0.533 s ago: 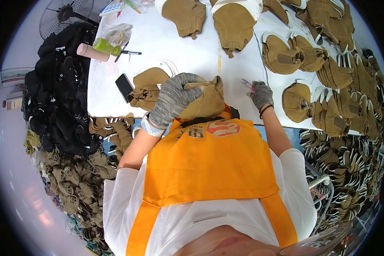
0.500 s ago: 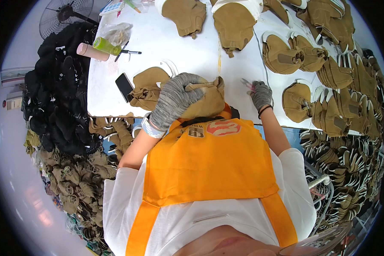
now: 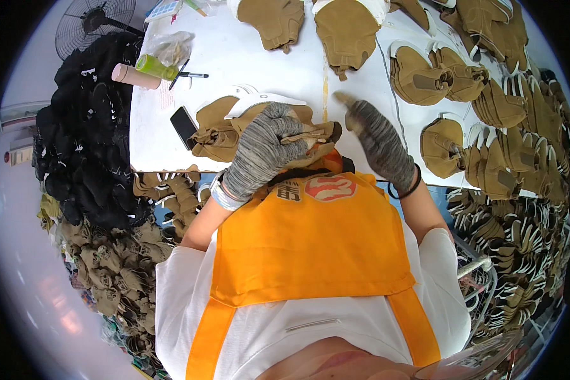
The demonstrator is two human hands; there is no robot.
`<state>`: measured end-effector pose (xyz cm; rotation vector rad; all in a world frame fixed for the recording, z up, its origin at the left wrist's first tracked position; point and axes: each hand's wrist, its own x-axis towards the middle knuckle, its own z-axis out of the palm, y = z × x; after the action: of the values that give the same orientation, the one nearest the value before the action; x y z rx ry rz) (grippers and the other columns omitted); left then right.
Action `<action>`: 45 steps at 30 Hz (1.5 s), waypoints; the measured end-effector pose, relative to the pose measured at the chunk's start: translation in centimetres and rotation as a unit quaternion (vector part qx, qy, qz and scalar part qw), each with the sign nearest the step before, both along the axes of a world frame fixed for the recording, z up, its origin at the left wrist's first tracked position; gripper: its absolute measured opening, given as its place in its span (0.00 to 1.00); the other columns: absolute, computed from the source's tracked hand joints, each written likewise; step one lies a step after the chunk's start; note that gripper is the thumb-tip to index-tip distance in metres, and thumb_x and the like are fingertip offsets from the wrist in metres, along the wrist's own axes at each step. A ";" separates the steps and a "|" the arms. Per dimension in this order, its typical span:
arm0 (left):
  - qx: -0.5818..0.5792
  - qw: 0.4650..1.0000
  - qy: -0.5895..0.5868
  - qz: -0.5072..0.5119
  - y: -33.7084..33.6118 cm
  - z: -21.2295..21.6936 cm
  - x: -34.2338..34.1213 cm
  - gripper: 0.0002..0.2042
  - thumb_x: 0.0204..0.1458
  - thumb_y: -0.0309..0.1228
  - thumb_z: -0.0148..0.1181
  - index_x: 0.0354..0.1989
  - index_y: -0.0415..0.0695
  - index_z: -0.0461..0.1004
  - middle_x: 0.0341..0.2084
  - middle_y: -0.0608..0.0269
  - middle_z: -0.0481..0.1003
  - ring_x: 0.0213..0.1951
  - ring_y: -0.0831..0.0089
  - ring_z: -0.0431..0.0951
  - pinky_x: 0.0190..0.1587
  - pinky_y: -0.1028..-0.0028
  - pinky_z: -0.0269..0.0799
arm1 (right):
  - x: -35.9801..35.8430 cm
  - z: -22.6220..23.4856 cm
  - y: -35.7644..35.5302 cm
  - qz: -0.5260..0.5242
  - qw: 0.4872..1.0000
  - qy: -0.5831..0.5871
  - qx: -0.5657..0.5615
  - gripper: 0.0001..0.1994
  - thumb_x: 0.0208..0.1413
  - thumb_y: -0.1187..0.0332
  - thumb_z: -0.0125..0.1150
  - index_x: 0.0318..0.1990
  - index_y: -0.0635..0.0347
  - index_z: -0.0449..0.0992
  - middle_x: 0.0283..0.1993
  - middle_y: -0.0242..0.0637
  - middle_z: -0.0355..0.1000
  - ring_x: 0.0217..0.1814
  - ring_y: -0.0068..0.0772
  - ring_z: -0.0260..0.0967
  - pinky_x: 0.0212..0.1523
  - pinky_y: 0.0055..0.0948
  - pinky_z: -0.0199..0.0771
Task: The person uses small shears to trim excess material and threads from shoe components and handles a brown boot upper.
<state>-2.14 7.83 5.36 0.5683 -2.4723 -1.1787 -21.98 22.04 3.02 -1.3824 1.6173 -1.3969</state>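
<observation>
Tan shoe upper [image 3: 297,136] is gripped under the curled fingers of the gloved left hand [image 3: 263,149] at the white table [image 3: 266,63] edge, while the gloved right hand [image 3: 380,142], fingers loosely extended and empty, is held just beside it.
</observation>
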 end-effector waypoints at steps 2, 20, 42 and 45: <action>0.027 0.999 0.017 -0.006 -0.5 -1.1 0.3 0.16 0.42 0.33 0.70 0.40 0.42 0.78 0.37 0.59 0.72 0.41 0.64 0.74 0.45 0.70 0.71 | 0.0 1.7 -0.3 0.060 0.994 0.095 0.002 0.18 0.62 0.65 0.51 0.58 0.58 0.69 0.36 0.39 0.69 0.34 0.36 0.65 0.42 0.29 0.69; 0.135 0.990 0.017 -0.034 -1.8 -1.5 0.3 0.19 0.42 0.32 0.72 0.43 0.39 0.76 0.43 0.60 0.72 0.44 0.70 0.75 0.46 0.74 0.73 | -0.1 2.1 -1.5 0.112 0.954 0.279 -0.014 0.18 0.53 0.60 0.60 0.51 0.52 0.78 0.30 0.38 0.66 0.34 0.43 0.64 0.39 0.36 0.68; 0.284 0.957 0.019 -0.057 -1.6 0.0 -0.9 0.14 0.45 0.34 0.69 0.39 0.44 0.80 0.41 0.62 0.72 0.46 0.67 0.73 0.50 0.73 0.69 | 0.1 1.6 -0.6 0.103 0.961 0.257 0.010 0.13 0.56 0.65 0.56 0.47 0.53 0.79 0.46 0.33 0.76 0.43 0.42 0.68 0.49 0.35 0.68; 0.239 0.969 -0.020 -0.058 -1.8 0.2 -0.9 0.15 0.43 0.30 0.71 0.40 0.39 0.79 0.45 0.67 0.69 0.48 0.74 0.71 0.52 0.76 0.67 | 0.1 1.3 -0.8 0.102 0.966 0.238 0.006 0.13 0.57 0.65 0.55 0.47 0.54 0.79 0.49 0.32 0.75 0.44 0.42 0.68 0.51 0.34 0.68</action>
<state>-3.08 6.03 5.55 0.5766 -2.2754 -1.8483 -21.90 21.26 4.36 -1.9228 1.6997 -0.9797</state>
